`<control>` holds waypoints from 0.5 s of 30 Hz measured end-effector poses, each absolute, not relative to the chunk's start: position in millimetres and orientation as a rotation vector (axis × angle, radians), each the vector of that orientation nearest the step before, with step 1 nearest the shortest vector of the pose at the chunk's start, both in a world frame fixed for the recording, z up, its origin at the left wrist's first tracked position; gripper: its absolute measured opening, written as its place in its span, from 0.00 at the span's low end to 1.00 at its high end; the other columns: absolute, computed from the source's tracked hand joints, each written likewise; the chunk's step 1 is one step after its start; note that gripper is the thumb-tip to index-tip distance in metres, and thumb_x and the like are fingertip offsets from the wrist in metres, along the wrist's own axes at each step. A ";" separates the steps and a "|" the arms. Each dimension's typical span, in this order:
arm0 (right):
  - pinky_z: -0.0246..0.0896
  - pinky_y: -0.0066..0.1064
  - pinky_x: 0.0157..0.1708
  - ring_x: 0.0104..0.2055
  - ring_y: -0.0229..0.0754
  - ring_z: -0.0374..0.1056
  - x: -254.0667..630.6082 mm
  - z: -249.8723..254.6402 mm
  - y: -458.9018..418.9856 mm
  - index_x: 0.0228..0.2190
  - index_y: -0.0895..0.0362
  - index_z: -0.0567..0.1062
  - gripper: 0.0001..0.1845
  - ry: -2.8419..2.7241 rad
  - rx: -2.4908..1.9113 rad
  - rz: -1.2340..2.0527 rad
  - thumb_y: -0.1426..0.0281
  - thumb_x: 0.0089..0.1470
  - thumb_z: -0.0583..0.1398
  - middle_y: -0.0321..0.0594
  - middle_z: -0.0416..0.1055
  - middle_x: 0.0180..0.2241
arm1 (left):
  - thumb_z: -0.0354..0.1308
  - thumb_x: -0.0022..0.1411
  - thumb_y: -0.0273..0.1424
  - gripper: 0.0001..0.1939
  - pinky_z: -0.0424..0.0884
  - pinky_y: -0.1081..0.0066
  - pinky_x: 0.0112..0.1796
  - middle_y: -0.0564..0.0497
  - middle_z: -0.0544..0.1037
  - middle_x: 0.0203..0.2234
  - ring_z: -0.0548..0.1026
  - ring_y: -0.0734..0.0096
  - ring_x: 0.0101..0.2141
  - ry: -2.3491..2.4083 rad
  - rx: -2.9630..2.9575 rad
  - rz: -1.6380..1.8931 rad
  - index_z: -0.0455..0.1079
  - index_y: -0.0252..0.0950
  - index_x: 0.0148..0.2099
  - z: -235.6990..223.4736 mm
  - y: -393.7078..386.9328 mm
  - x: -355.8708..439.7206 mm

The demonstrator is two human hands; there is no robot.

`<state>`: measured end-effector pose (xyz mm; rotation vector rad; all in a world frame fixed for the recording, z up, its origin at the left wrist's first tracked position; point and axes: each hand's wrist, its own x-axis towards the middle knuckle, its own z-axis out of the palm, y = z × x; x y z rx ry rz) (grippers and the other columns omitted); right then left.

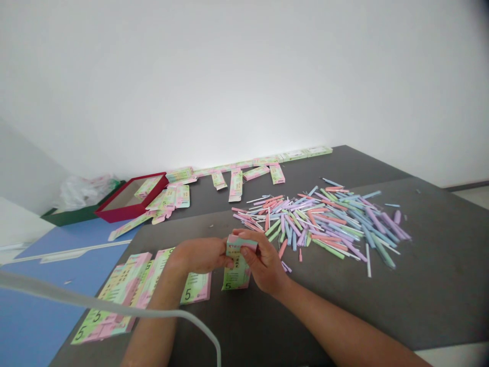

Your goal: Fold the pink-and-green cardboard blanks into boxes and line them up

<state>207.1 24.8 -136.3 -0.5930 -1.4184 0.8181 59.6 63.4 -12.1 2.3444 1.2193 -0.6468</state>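
Note:
A small pink and green carton [237,270] marked with a 5 stands upright at the front middle of the dark table. Around its upper right side, the fingers of my right hand [263,260] are closed, the thumb pressing its front. My left hand [208,255] grips the carton's left edge with thumb and fingers. Below my left wrist lies another such carton [196,288], partly covered by my hand. A row of flat cartons [114,290] lies farther left, partly behind my left forearm. To the right spreads a heap of pastel pens or sticks [305,219].
An open red box [128,199] and a green box [69,216] holding a plastic bag [87,191] stand at the back left. Loose cartons [236,184] lie along the wall. A white cable [114,307] crosses the lower left. A blue surface [34,295] adjoins the dark table [431,275].

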 end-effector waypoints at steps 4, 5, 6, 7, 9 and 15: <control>0.62 0.39 0.53 0.54 0.43 0.67 207.2 -135.7 23.9 0.48 0.52 0.68 0.13 -1.431 -0.586 0.815 0.71 0.62 0.54 0.45 0.69 0.52 | 0.55 0.63 0.27 0.06 0.64 0.73 0.29 0.49 0.80 0.30 0.74 0.65 0.29 1.224 2.352 -0.641 0.72 0.33 0.35 -11.3 62.7 59.5; 0.62 0.39 0.53 0.54 0.43 0.67 207.2 -135.7 23.7 0.48 0.52 0.67 0.13 -1.435 -0.583 0.809 0.71 0.62 0.55 0.45 0.69 0.52 | 0.55 0.63 0.27 0.06 0.63 0.73 0.28 0.50 0.79 0.29 0.74 0.65 0.29 1.224 2.352 -0.639 0.72 0.34 0.35 -11.4 62.7 59.3; 0.62 0.40 0.53 0.54 0.43 0.67 207.3 -135.6 23.6 0.48 0.52 0.67 0.13 -1.440 -0.577 0.802 0.71 0.62 0.55 0.46 0.69 0.52 | 0.55 0.63 0.27 0.05 0.63 0.73 0.28 0.50 0.79 0.28 0.74 0.66 0.28 1.224 2.351 -0.638 0.72 0.34 0.35 -11.6 62.8 59.1; 0.62 0.40 0.53 0.54 0.43 0.67 207.4 -135.6 23.5 0.48 0.52 0.67 0.13 -1.447 -0.570 0.794 0.72 0.62 0.54 0.46 0.69 0.52 | 0.55 0.63 0.27 0.05 0.63 0.74 0.27 0.51 0.79 0.27 0.74 0.66 0.28 1.222 2.350 -0.636 0.72 0.34 0.34 -11.9 62.9 58.8; 0.62 0.41 0.53 0.54 0.43 0.67 207.5 -135.5 23.4 0.49 0.52 0.67 0.14 -1.460 -0.553 0.782 0.72 0.62 0.54 0.46 0.69 0.52 | 0.55 0.62 0.27 0.05 0.63 0.74 0.28 0.52 0.79 0.28 0.74 0.66 0.28 1.211 2.351 -0.628 0.72 0.35 0.35 -12.5 63.1 58.2; 0.62 0.41 0.53 0.54 0.44 0.66 209.1 -132.6 23.3 0.48 0.51 0.68 0.13 -1.484 -0.550 0.746 0.73 0.62 0.54 0.45 0.69 0.51 | 0.54 0.63 0.29 0.06 0.66 0.73 0.30 0.52 0.79 0.29 0.73 0.66 0.29 1.173 2.368 -0.600 0.73 0.35 0.37 -12.2 62.7 56.6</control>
